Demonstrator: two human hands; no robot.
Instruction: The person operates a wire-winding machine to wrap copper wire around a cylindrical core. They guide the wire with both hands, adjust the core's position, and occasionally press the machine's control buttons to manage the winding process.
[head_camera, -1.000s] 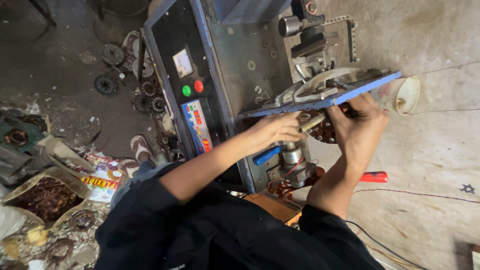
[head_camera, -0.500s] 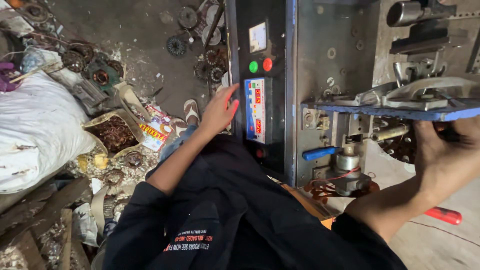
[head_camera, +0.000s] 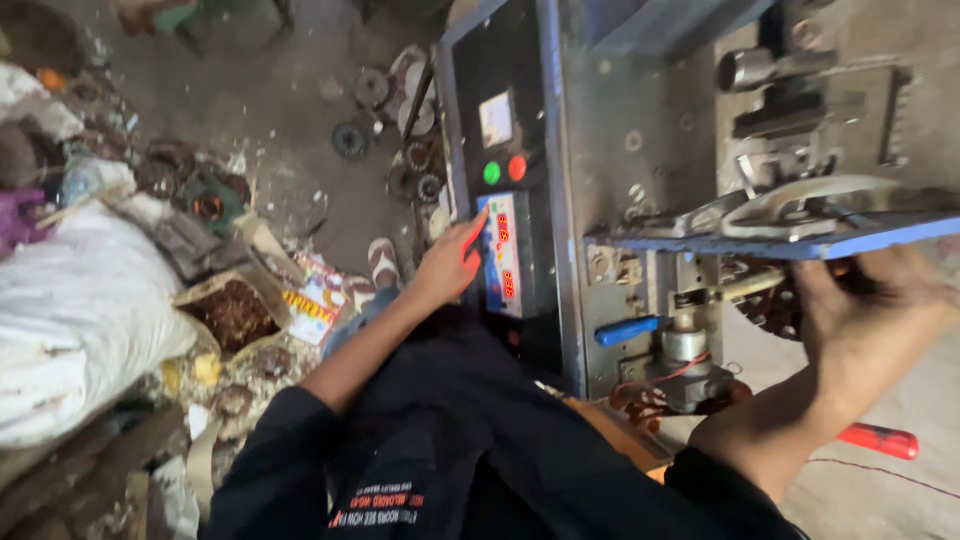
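- While the left hand (head_camera: 445, 268) reaches forward in the head view, its fingers (head_camera: 470, 240) lie close together, the tips touching the blue keypad (head_camera: 503, 255) with red lit digits on the machine's black control panel (head_camera: 500, 170).
- Just above those fingers sit a green button (head_camera: 491, 173) and a red button (head_camera: 517, 167).
- Off to the far side, the right hand (head_camera: 868, 325) reaches under the blue plate (head_camera: 800, 243); its fingers curl out of sight there, so I cannot tell what they grip.
- Between the two hands, a blue lever (head_camera: 627, 330) sticks out.

My right hand (head_camera: 868, 330) blurs; its fingertips vanish under the blue shelf (head_camera: 800, 243), so whatever they grip I cannot tell.
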